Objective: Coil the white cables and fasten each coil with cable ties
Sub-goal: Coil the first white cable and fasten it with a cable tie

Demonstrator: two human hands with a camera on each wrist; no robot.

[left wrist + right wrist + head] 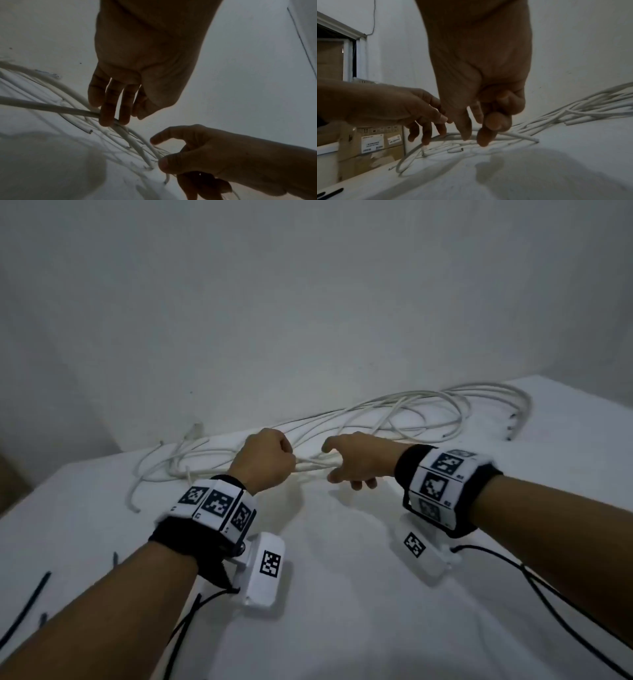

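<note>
Right now both hands work mid-tangle on the white table (342, 594): the left hand (263, 462) is fisted around several strands of the white cables (394, 409), the right hand (356, 462) pinches them just beside it. Gathering, I'd say; no coil yet, so looping comes next, the black cable ties (25, 607) lying untouched.

— What's the room like?
— Dim. A plain pale wall (308, 302) rises behind a white surface (342, 594).
— Anything to the side?
— Stacked cardboard boxes (373, 146) with paper labels, beside the surface's edge. Above them a white frame (349, 59), perhaps a window; the view is too dark to tell.
</note>
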